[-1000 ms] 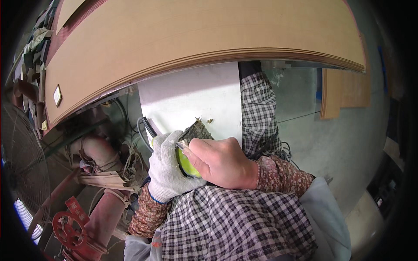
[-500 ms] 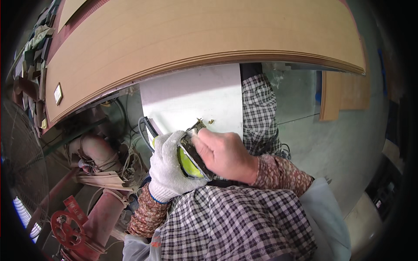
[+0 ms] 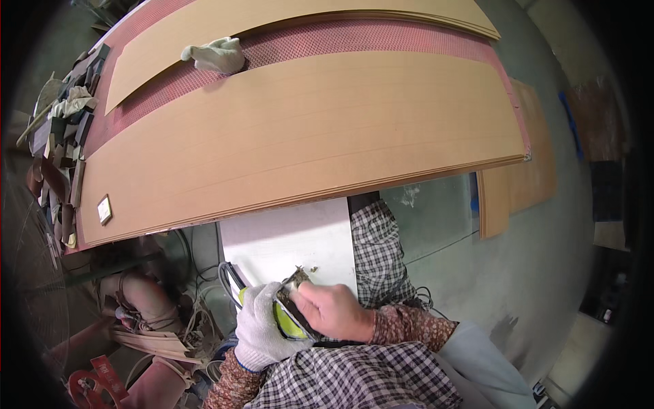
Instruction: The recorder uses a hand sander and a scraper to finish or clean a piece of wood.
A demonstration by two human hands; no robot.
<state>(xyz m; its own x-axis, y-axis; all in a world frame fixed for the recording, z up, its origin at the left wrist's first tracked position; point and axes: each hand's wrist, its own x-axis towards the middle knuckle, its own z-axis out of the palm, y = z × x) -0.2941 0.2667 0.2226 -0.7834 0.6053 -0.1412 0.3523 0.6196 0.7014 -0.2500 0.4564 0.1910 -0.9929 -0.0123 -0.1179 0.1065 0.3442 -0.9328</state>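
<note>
My left hand (image 3: 262, 327), in a white knitted glove, is wrapped round a lime-green power tool (image 3: 287, 322) that looks like a hand sander. Its flat face, dark and rough, is turned up toward my right. My right hand (image 3: 337, 310) is bare and closed, its thumb and fingers pressed against that dark face. Whatever the fingers pinch is hidden. A ragged dark flap (image 3: 297, 275) sticks out beyond the fingertips at the tool's far end. Small dark crumbs (image 3: 313, 269) lie on the white board (image 3: 286, 235) just past my hands.
Ahead stands a red mesh-topped table (image 3: 327, 39) bearing stacked tan panels (image 3: 306, 116). A white glove (image 3: 216, 56) rests there, with sanding blocks (image 3: 65, 146) heaped at its left end. Pipes (image 3: 146, 296) and cables are at lower left; more panels (image 3: 494, 204) stand at right.
My view has tilted up, so the hands appear lower and more of the table shows, including the loose glove. Both hands keep their hold at the tool.
</note>
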